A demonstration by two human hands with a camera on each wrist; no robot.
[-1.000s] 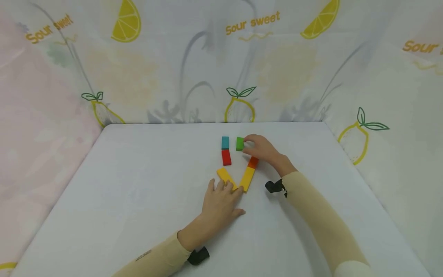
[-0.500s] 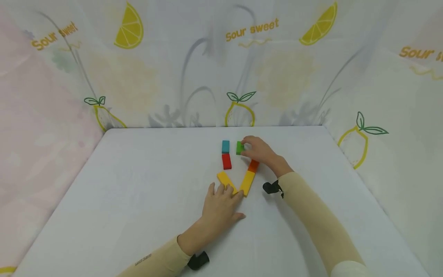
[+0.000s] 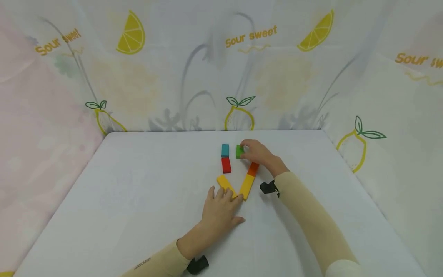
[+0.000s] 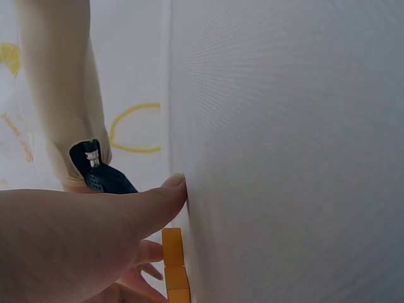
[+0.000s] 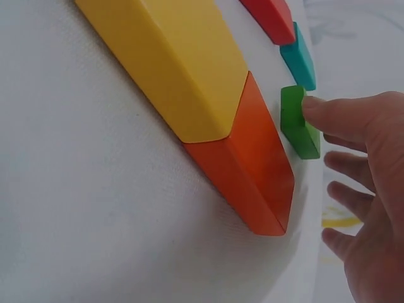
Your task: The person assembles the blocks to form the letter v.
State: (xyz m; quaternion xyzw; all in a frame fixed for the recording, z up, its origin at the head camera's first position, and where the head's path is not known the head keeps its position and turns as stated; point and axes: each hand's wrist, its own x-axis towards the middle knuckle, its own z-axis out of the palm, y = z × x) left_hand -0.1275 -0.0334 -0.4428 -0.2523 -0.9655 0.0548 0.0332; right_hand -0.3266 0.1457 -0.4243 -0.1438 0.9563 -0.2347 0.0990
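Observation:
My right hand (image 3: 257, 151) pinches a small green block (image 3: 238, 152) at the far end of the layout. In the right wrist view the thumb (image 5: 328, 113) presses the near face of the green block; part of the index finger is hidden behind it. With fingers spread, my left hand (image 3: 219, 211) rests at the near ends of two yellow blocks, the left one (image 3: 224, 182) and the right one (image 3: 247, 186), which slant into a V. An orange block (image 3: 253, 169) meets the right yellow block's far end. On the left, a red block (image 3: 226, 165) touches a teal block (image 3: 225, 150).
The blocks lie on a white table (image 3: 138, 200). Behind it hangs a lemon-printed cloth (image 3: 155, 77), which also covers both sides. A black wrist camera (image 3: 268, 187) hangs under the right forearm, and another (image 3: 198, 265) under the left.
My right hand has shifted slightly left, its fingertips farther over the green block. The left hand stays on the yellow blocks. The head view has tilted up a little.

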